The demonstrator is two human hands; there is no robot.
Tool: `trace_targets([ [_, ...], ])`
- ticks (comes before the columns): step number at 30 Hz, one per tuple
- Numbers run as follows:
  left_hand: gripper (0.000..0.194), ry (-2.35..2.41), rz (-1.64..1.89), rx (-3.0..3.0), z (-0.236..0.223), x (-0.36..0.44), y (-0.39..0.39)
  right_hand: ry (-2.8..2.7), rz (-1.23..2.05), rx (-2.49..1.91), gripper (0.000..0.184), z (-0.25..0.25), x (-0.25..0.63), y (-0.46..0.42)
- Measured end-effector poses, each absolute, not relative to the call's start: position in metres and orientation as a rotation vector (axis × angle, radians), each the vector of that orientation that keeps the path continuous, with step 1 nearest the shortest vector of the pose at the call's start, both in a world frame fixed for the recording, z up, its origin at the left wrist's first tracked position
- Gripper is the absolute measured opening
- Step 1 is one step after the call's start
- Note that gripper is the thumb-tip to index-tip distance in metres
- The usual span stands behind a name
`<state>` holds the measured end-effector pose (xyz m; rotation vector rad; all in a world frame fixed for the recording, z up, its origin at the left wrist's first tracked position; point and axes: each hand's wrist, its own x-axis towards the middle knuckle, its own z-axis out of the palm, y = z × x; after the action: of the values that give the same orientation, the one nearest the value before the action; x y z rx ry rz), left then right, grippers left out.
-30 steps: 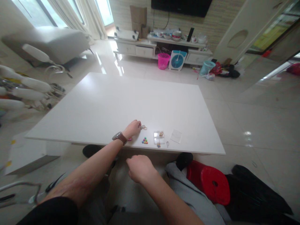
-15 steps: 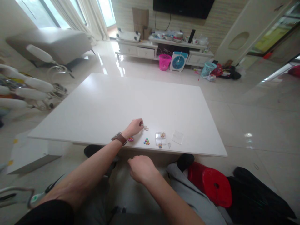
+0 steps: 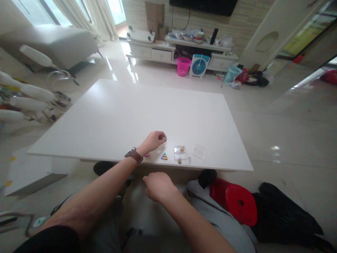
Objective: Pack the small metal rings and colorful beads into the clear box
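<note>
My left hand (image 3: 154,140), with a brown watch on its wrist, rests on the white table (image 3: 126,116) near the front edge. Its fingers are pinched on a small metal ring piece (image 3: 164,140). To its right lie a cluster of coloured beads (image 3: 164,156), a small clear plastic box (image 3: 179,153) with tiny parts in it, and a clear lid or bag (image 3: 198,151). A pink bead (image 3: 146,154) shows just under the wrist. My right hand (image 3: 157,186) hangs below the table edge over my lap, its fingers curled in a loose fist.
A red stool (image 3: 234,203) and a black bag (image 3: 286,218) sit on the floor to my right. A white drying rack (image 3: 28,102) stands at the left. A TV cabinet (image 3: 181,52), pink basket (image 3: 183,66) and blue fan (image 3: 199,65) are far behind the table.
My left hand has closed over the small metal piece and shifted slightly right with it. The right hand stays low over my lap, barely moving.
</note>
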<state>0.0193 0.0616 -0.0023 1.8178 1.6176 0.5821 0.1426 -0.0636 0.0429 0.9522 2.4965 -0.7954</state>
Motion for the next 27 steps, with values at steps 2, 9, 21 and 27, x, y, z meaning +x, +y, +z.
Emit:
trace_targets([
  [2, 0.021, 1.567, 0.571, 1.816, -0.002, 0.024, 0.059, 2.499, -0.793, 0.950, 0.025, 0.042, 0.142, -0.064],
  [9, 0.019, 1.418, 0.483, 1.964, -0.011, 0.054, 0.045, 2.473, -0.790, 0.923, 0.028, 0.044, 0.138, -0.068],
  [21, 0.020, 1.369, 0.312, 2.327, -0.030, 0.092, 0.033, 2.352, -0.869, 0.809, 0.025, 0.035, 0.126, -0.083],
  [27, 0.021, 1.321, 0.208, 2.417, -0.029, 0.096, 0.032, 2.301, -0.850, 0.813, 0.029, 0.040, 0.127, -0.080],
])
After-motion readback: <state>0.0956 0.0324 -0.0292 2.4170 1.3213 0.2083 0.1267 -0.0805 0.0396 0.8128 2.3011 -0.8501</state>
